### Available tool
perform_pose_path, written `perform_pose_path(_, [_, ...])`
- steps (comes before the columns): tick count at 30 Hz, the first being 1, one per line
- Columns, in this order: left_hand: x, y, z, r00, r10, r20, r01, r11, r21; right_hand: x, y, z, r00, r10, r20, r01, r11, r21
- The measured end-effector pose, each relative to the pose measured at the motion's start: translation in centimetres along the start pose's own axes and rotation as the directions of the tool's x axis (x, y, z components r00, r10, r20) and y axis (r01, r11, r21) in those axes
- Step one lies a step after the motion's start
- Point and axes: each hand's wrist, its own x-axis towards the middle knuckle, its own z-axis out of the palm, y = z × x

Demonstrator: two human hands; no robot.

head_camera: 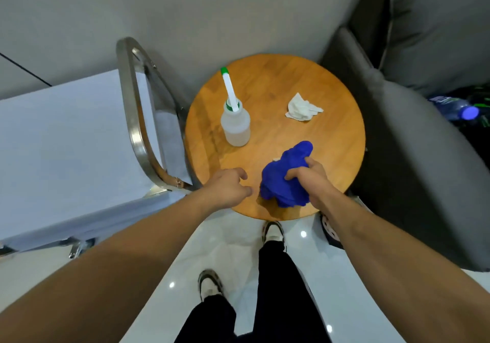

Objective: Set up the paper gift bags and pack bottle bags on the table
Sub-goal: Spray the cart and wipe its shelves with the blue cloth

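At lower centre, the right hand [307, 177] is gripping a crumpled blue cloth [285, 178] on the round wooden table [331, 141]. The left hand [228, 186] is hovering beside it, fingers loosely curled, holding nothing.

One squeeze bottle [236, 124], one white tissue [302, 109], one blue cloth [285, 177], one round table [331, 130].

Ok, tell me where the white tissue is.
The crumpled white tissue lies on the far right part of the round wooden table, right of the plastic bottle and beyond the blue cloth.
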Motion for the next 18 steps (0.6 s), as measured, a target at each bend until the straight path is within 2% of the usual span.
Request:
perform_pose_path(4, [-3.7, -1.5, -1.9, 0.995, 0.056, -0.085, -0.064, 0.993, -0.094, -5.5, -1.6, 2.1, 0.983, -0.023, 0.183, 0.034, 0.998, -0.055])
perform_pose_path(7, [-7.1, -2.8, -3.8, 0.991, 0.065, -0.116, -0.084, 0.982, -0.172, -10.5, -3.3, 4.0, 0.959, -0.063, 0.275, 0.072, 0.997, -0.02])
perform_pose_path(9, [-9.3, -3.8, -5.2, 0.994, 0.043, -0.097, -0.073, 0.94, -0.333, -13.6, -4.7, 5.6, 0.932, -0.096, 0.348, 0.095, 0.995, 0.019])
perform_pose_path(11, [-11.8, -4.9, -6.8, 0.999, 0.008, -0.043, -0.03, 0.829, -0.559, -16.6, -6.3, 7.6, 0.899, -0.144, 0.414, 0.127, 0.99, 0.068])
perform_pose_path(15, [-16.1, -9.2, -9.9, 1.0, 0.002, -0.01, -0.009, 0.599, -0.801, -21.3, -8.6, 13.2, 0.859, -0.223, 0.462, 0.161, 0.972, 0.17])
perform_pose_path(18, [-18.0, -13.6, -11.1, 0.999, 0.031, 0.03, 0.019, 0.307, -0.951, -22.6, -8.9, 17.9, 0.839, -0.229, 0.493, 0.148, 0.969, 0.199])
